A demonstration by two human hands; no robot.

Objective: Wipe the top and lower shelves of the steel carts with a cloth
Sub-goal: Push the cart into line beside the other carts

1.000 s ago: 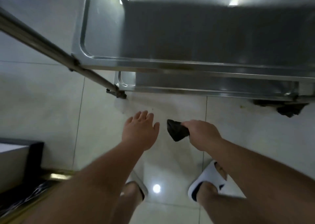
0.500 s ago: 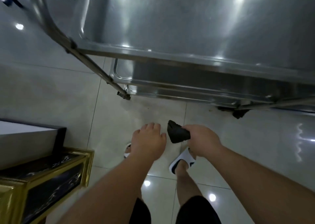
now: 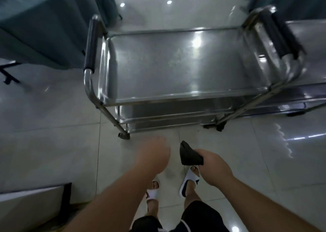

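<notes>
A steel cart stands in front of me, its top shelf [image 3: 176,69] bare and shiny, with two lower shelves [image 3: 167,111] showing under its near rim. My right hand [image 3: 211,164] grips a folded dark cloth [image 3: 189,155] in the air over the floor, short of the cart. My left hand [image 3: 153,155] hangs beside it, blurred, fingers loose and holding nothing. Neither hand touches the cart.
Black-padded handles rise at the cart's left [image 3: 91,44] and right [image 3: 278,35] ends. A second steel cart [image 3: 307,94] stands close on the right. A table with a teal cloth [image 3: 44,25] is at far left, a low cabinet [image 3: 31,207] near left. Glossy tiled floor all around.
The view has pulled back and up, so the whole cart top now shows. Both hands stay low in front of the cart, the right still holding the cloth.
</notes>
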